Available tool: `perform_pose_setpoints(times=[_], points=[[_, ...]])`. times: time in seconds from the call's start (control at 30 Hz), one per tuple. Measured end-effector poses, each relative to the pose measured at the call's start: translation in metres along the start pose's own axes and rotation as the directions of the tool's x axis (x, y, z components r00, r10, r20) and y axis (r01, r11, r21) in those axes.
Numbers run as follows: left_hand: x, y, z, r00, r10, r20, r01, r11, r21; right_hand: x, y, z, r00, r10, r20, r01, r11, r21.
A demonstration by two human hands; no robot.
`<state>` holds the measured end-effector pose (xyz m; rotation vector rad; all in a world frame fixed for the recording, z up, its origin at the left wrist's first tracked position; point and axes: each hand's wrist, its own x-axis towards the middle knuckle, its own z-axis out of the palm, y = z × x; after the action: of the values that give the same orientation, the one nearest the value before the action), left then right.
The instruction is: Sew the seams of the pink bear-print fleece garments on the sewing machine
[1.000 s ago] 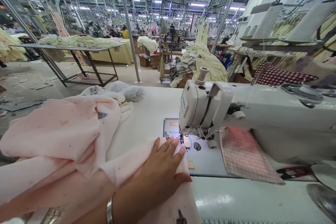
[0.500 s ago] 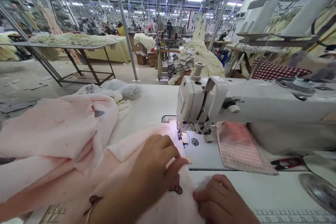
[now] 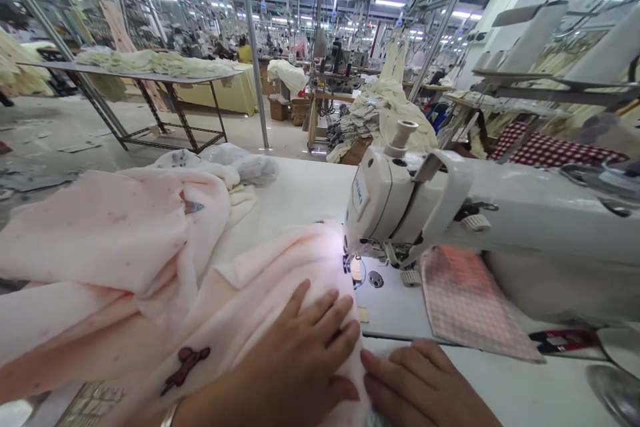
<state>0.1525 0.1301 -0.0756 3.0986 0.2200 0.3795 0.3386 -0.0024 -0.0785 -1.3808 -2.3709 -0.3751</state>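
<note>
My left hand (image 3: 305,353) lies flat with fingers stretched out on pale pink fabric (image 3: 250,293) that runs under the needle of a white sewing machine (image 3: 450,207). My right hand (image 3: 420,383) rests beside it at the fabric's right edge, fingers bent and pressed on the cloth's border. A small brown printed figure (image 3: 185,365) shows on the fabric near my left wrist. The machine's lamp lights the cloth at the presser foot (image 3: 350,265).
More pink fabric (image 3: 100,240) is heaped on the table at left, with white cloth (image 3: 235,170) behind it. A pink checked cloth (image 3: 465,300) lies under the machine arm, red-handled snips (image 3: 560,340) to its right. Other tables with yellow garments stand farther back.
The pink fabric has been fed farther under the needle. My left hand went from flat to bunched and flat again. My right hand came into view and now sits at the fabric's edge.
</note>
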Motion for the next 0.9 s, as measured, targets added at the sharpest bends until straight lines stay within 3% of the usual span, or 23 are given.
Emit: perform_pose_setpoints(times=[0.13,0.3,0.43,0.6,0.67,0.73,0.8,0.9], points=[[0.018,-0.032,-0.005,0.998,0.0,0.062,0.008,0.991,-0.132,0.021,0.021,0.011,0.999,0.016,-0.046,-0.015,0.999,0.03],[0.041,-0.071,0.004,0.997,0.056,0.061,-0.048,0.99,-0.129,0.043,0.045,0.019,0.993,0.121,-0.008,-0.121,0.993,0.014],[0.058,-0.095,0.008,0.998,0.057,-0.001,-0.057,0.996,-0.071,0.041,0.056,0.032,0.989,0.128,-0.073,-0.135,0.986,-0.102],[0.076,-0.118,0.006,1.0,0.007,-0.004,-0.008,1.0,-0.03,0.039,0.057,0.038,0.992,0.102,-0.07,-0.111,0.985,-0.136],[0.073,-0.113,0.008,0.999,-0.045,0.003,0.045,0.999,-0.001,0.045,0.053,0.031,0.99,0.116,-0.078,-0.124,0.987,-0.106],[0.057,-0.091,0.012,0.989,-0.148,-0.002,0.148,0.987,0.064,0.051,0.045,0.019,0.991,0.119,-0.054,-0.119,0.993,-0.008],[0.03,-0.053,0.018,0.968,-0.25,-0.035,0.253,0.957,0.145,0.053,0.033,0.007,0.994,0.103,-0.037,-0.1,0.991,0.089],[-0.013,0.011,0.021,0.978,-0.188,-0.086,0.203,0.954,0.222,0.043,0.012,-0.003,0.998,0.058,-0.014,-0.057,0.994,0.093]])
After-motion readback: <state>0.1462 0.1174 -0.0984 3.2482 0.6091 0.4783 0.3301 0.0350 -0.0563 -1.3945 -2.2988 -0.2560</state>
